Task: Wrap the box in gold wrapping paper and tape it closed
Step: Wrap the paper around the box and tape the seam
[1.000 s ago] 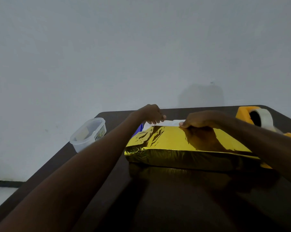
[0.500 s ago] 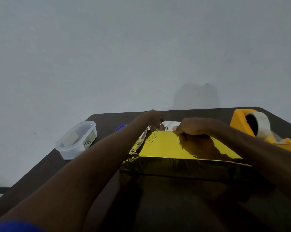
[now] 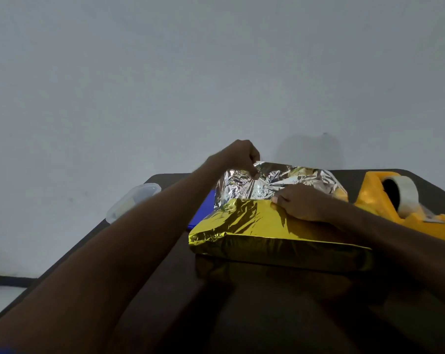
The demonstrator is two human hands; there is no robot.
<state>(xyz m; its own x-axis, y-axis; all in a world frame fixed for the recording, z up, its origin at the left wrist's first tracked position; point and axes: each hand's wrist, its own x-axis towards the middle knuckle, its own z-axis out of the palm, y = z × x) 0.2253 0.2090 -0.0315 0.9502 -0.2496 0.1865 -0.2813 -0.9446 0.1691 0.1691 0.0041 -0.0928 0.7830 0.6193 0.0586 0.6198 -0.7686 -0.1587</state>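
Note:
A flat box covered in gold wrapping paper lies on the dark table. Behind its far edge a flap of the same paper stands up, its crinkled silver underside facing me. My left hand pinches the top left edge of that flap and holds it raised. My right hand rests on the gold top near the far edge, fingers curled, pressing the paper down. The box itself is hidden under the paper.
A yellow tape dispenser with a roll of clear tape stands right of the box. A clear plastic tub sits at the table's left edge. Something blue shows beside the box's left end. A plain wall lies behind.
My left hand has lifted the far flap of paper up from behind the box, exposing its silver side. My right hand stays on the top near the far edge.

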